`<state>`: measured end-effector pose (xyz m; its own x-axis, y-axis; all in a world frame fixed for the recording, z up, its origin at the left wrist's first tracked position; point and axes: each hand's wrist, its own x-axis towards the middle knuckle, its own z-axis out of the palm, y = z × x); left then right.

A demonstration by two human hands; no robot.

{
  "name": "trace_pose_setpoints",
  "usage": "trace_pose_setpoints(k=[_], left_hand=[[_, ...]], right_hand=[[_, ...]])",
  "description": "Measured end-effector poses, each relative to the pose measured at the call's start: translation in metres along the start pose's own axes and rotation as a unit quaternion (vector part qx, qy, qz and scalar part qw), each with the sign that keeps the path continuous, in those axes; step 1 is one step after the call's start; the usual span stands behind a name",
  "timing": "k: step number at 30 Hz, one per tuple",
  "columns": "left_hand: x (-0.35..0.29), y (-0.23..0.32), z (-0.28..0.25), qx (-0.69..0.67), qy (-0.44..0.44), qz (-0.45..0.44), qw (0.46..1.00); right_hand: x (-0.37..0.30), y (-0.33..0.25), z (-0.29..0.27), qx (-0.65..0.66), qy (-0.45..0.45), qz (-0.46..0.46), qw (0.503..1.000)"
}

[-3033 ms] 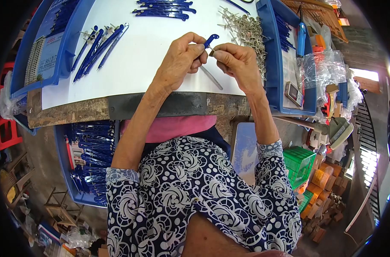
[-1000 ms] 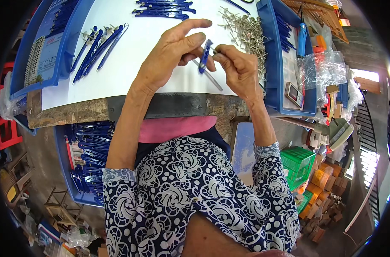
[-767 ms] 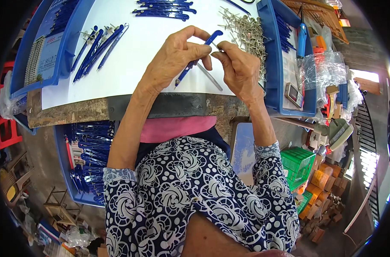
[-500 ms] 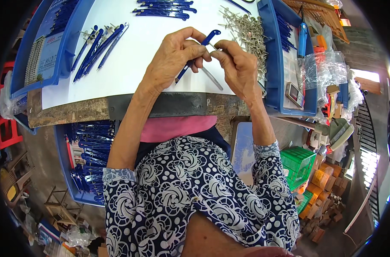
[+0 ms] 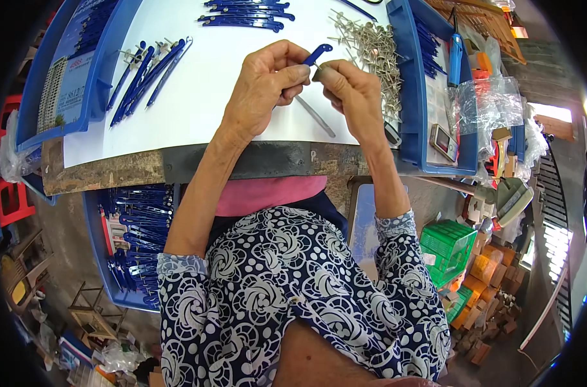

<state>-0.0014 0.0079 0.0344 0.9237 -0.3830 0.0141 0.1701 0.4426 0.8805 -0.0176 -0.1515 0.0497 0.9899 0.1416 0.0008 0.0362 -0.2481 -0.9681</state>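
Note:
A slim dark-blue part with a rounded, hooked end point(image 5: 318, 53) is held at a tilt over the white work surface. My left hand point(image 5: 261, 87) closes around its lower length, hiding most of it. With thumb and finger, my right hand point(image 5: 354, 90) pinches a thin metal piece against the blue part, just below its hooked end; only a sliver of metal shows. Beneath the hands lies a grey metal rod point(image 5: 316, 117). To the right of my right hand is a heap of small silver T-shaped metal pieces point(image 5: 374, 58).
Several blue parts with metal fittings point(image 5: 145, 77) lie at left, more blue pieces point(image 5: 245, 16) at the far middle. Blue trays point(image 5: 100, 97) point(image 5: 413, 129) flank the white sheet. A small handheld device point(image 5: 444, 142) sits in the right tray. Another blue tray point(image 5: 100, 258) is below the table edge.
My right hand has moved slightly left and closer to my left hand, covering more of the thin metal piece. The lower end of the blue part is now hidden.

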Motion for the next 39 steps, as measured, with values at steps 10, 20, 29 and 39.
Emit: trace_pose_setpoints(k=[10, 20, 29, 39], left_hand=[[0.010, -0.001, -0.004, 0.000, 0.026, -0.025, 0.999], [0.027, -0.008, -0.011, 0.032, 0.009, -0.066, 0.997], [0.034, -0.014, -0.019, -0.002, 0.032, -0.072, 0.997], [0.035, -0.017, -0.024, 0.010, 0.017, -0.112, 0.994]], right_hand=[[0.007, 0.004, 0.004, 0.012, 0.036, 0.002, 0.999], [0.025, 0.026, -0.009, 0.151, -0.047, 0.097, 0.983], [0.026, 0.024, 0.009, -0.007, 0.048, 0.017, 0.999], [0.032, 0.030, -0.002, 0.146, -0.018, 0.171, 0.974]])
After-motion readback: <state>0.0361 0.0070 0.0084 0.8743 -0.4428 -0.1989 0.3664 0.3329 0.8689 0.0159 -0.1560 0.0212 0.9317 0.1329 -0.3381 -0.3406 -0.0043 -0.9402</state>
